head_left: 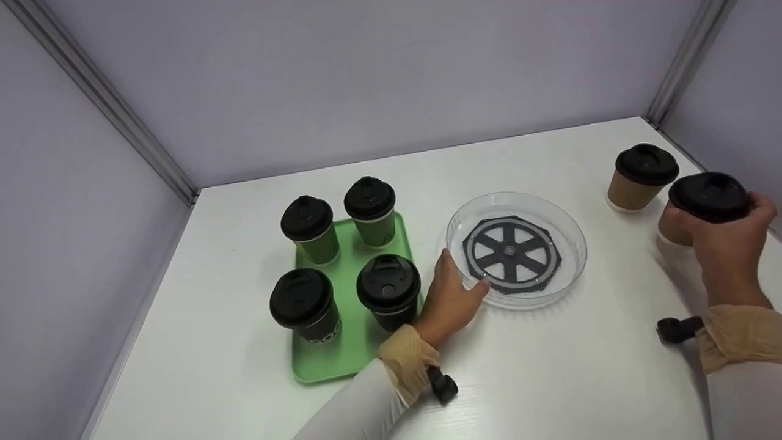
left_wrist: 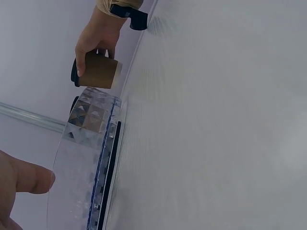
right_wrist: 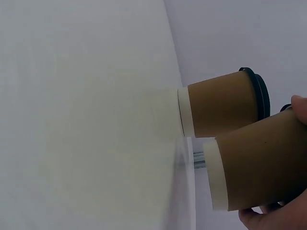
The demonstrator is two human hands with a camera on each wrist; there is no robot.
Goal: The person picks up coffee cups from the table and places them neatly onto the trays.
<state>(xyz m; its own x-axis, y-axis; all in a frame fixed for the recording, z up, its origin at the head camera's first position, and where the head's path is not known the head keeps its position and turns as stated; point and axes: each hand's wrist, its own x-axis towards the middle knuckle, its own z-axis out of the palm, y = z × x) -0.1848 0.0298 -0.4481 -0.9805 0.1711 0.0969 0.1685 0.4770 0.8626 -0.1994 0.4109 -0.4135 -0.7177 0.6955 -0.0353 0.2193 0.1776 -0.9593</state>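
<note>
My right hand grips a brown paper cup with a black lid, fingers and thumb around its upper part. In the right wrist view the cup is tilted and its white base is close over the table. A second brown cup, also lidded, stands just behind it. My left hand is at the near left side of a clear round dish, its fingers spread along the wall and thumb at the rim. A dark spoked wheel shape shows through the dish's floor.
Left of the dish lies a green tray bearing two green cups at the back and two dark cups in front, all with black lids. My left forearm crosses the tray's near right corner. Pale panels wall the white table's back and sides.
</note>
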